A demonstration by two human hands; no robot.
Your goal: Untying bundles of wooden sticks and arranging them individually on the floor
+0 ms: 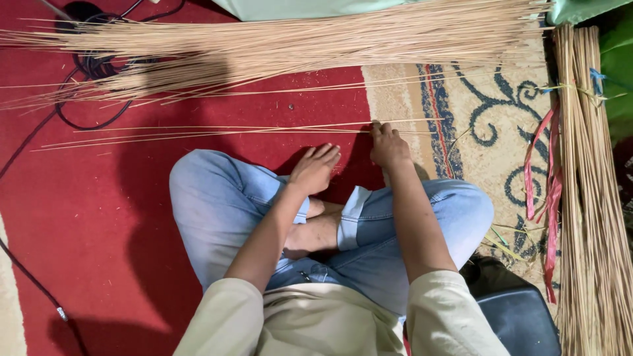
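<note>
right hand (389, 146) pinches thin sticks (217, 132) | they run leftward | left hand (315, 169) loose, empty, just below them

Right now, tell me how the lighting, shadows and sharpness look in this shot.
Head view: even, soft light with no glare; a broad soft shadow of the person darkens the red carpet to the left of the legs and reaches the big pile of thin sticks. Both hands, left hand and right hand, look sharp, with no obvious motion blur.
</note>
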